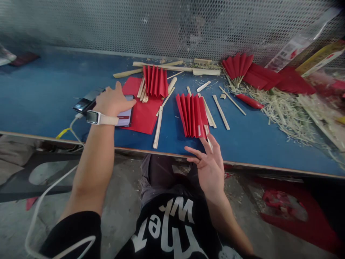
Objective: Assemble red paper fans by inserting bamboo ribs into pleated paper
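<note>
Across the top of the frame we see a grey perforated metal panel, rising behind a long blue tabletop with a thin, brownish front edge. Below it we look down on a grey concrete floor, scuffed in patches. At the lower left we make out a dark seat with an oval opening. The light is dull and cool, with small glints on the panel.
</note>
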{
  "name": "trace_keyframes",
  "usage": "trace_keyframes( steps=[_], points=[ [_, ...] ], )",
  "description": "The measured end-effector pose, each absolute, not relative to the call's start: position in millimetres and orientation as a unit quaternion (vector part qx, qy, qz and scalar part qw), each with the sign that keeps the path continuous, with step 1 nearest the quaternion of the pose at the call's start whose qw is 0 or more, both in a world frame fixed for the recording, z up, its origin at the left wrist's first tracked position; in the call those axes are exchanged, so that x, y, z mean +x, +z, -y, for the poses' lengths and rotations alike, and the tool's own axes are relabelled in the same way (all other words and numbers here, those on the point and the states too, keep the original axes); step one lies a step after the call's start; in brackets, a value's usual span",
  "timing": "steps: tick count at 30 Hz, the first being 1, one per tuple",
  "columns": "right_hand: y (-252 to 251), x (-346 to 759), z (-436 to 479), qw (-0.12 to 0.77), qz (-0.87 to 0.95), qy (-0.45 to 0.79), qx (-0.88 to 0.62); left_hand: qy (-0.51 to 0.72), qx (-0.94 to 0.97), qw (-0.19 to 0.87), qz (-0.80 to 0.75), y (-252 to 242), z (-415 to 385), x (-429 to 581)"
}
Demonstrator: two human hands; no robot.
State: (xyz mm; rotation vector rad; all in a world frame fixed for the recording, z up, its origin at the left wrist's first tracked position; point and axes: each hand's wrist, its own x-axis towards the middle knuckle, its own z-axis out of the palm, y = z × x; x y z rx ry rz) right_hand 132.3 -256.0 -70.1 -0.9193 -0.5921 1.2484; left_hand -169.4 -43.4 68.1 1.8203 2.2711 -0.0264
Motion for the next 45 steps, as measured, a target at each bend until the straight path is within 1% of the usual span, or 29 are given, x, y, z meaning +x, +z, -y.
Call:
trace_keyframes(
  steps=[2,3,4,6,7,9,11,14,16,18,23,30,40,45],
  points=[
    [-70.4,131.8,256.3,0.672,0.269,0.551,-0.414,-0.002,0.648,0.052,-0.76,74.0,56.5,-146.1],
    [-70.9,131.8,256.4,0.674,0.271,0.548,-0.415,0.017,0.683,0.021,-0.73,73.4,64.1,-129.7],
    [-71.4,131.9,256.5,0.676,0.273,0.545,-0.415,0.036,0.731,0.014,-0.681,70.4,72.1,-110.7],
    [-72.4,133.0,256.4,0.675,0.279,0.541,-0.418,0.082,0.829,0.046,-0.551,59.1,86.9,-68.9],
    [-72.8,133.8,256.3,0.67,0.283,0.542,-0.421,0.083,0.871,0.073,-0.479,52.7,92.8,-48.6],
    [-73.1,135.3,256.2,0.658,0.289,0.547,-0.429,0.05,0.921,0.099,-0.374,42.3,99.3,-14.3],
    [-72.8,135.7,256.4,0.656,0.283,0.55,-0.434,0.014,0.936,0.107,-0.334,37.6,98.1,7.2],
    [-71.1,133.8,257.2,0.667,0.265,0.546,-0.432,-0.012,0.937,0.159,-0.311,36.8,87.8,16.7],
    [-69.6,132.5,257.8,0.67,0.259,0.546,-0.432,0.004,0.933,0.196,-0.302,35.4,81.9,15.2],
    [-68.4,132.5,258.6,0.665,0.26,0.547,-0.436,0.031,0.93,0.21,-0.299,32.0,79.6,12.5],
    [-68.3,135.7,261.1,0.662,0.278,0.541,-0.438,0.051,0.932,0.205,-0.294,21.4,80.6,6.9],
    [-71.7,132.4,260.8,0.674,0.292,0.535,-0.417,0.123,0.92,0.25,-0.277,11.1,70.0,-3.2],
    [-80.2,132.7,262.1,0.668,0.319,0.526,-0.418,0.122,0.924,0.23,-0.281,8.8,70.9,-6.2],
    [-80.9,130.9,260.3,0.673,0.336,0.537,-0.381,0.124,0.921,0.231,-0.287,10.4,72.5,-6.5]
  ],
)
